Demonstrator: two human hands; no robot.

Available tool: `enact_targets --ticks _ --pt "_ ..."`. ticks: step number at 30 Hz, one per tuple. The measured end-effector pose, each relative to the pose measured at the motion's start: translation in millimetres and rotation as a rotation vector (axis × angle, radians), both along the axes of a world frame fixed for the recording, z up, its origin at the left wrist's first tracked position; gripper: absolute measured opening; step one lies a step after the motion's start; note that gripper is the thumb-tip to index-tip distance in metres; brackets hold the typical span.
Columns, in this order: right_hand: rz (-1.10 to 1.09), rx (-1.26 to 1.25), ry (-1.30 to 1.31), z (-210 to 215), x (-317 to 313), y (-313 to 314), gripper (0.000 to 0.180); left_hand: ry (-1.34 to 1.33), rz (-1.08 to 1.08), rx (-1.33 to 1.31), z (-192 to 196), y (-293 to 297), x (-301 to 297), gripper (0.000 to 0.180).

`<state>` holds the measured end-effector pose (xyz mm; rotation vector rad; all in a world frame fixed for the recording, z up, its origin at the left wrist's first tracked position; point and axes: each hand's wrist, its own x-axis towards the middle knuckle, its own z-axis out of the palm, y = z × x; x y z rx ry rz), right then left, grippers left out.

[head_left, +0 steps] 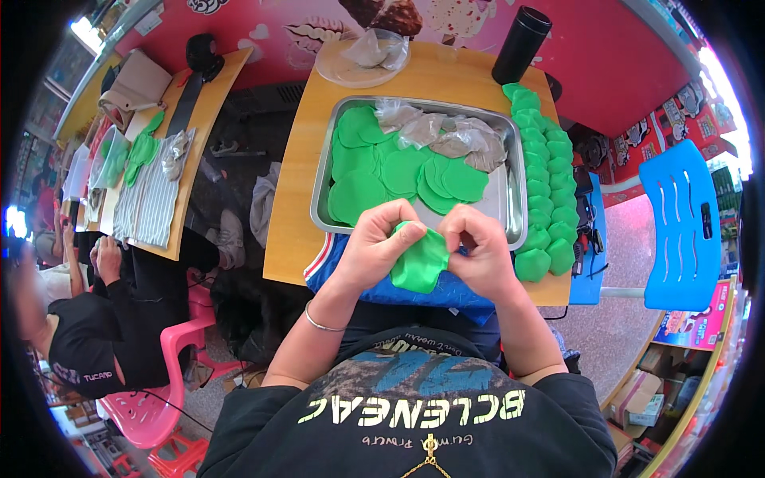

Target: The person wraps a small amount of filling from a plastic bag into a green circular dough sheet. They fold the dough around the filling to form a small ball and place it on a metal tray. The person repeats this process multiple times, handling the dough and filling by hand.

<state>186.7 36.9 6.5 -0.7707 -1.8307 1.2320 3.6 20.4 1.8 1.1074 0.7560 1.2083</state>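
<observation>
In front of my chest, a limp green piece of thin, stretchy-looking sheet (421, 264) hangs between my hands. My left hand (377, 245) pinches its upper left side, with the thumb lying on top. The fingertips of my right hand (483, 253) are pinched at its right edge. Just beyond is a metal tray (498, 195), where flat green round pieces (355, 183) overlap in loose piles. Small clear bags of brownish filling (470, 142) lie at the tray's far right. Whether anything is inside the held piece is hidden.
Puffed green pieces (550, 187) line the wooden table's right edge, below a black cylinder (522, 44). At the back stands a plastic bowl (335, 68) with more bags. Blue cloth (347, 267) lies under my hands. A person (88, 334) sits left; a blue chair (681, 227) stands right.
</observation>
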Motion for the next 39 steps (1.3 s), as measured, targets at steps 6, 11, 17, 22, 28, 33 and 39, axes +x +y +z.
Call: enact_targets --ticks 6,11,17,22,28,33,39 --pt "-0.1 0.055 0.147 12.9 -15.1 -6.0 0.021 0.024 -0.003 -0.006 3.9 -1.8 0.6 0.018" --pt "-0.084 -0.241 0.303 2.3 11.3 -5.8 0.013 0.009 0.133 0.021 8.1 -4.1 -0.6 0.017" --pt "-0.119 -0.472 0.357 17.5 -13.6 -21.9 0.025 0.325 0.351 0.389 0.9 -3.9 7.2 0.019" --pt "-0.174 -0.311 0.302 -8.1 -18.3 -22.8 0.019 0.082 0.334 0.092 -6.7 -16.6 24.9 0.015" --pt "-0.366 -0.356 0.407 -5.6 2.3 -16.9 0.016 -0.113 0.366 -0.002 -13.5 -13.1 17.7 0.011" --pt "-0.158 0.126 -0.527 -43.9 27.3 -28.3 0.02 -0.14 0.26 -0.141 -19.2 -12.4 -10.1 0.011" --pt "-0.187 0.397 -0.827 -59.2 32.4 -45.9 0.019 -0.101 0.137 -0.231 -15.1 -16.2 -21.5 0.014"
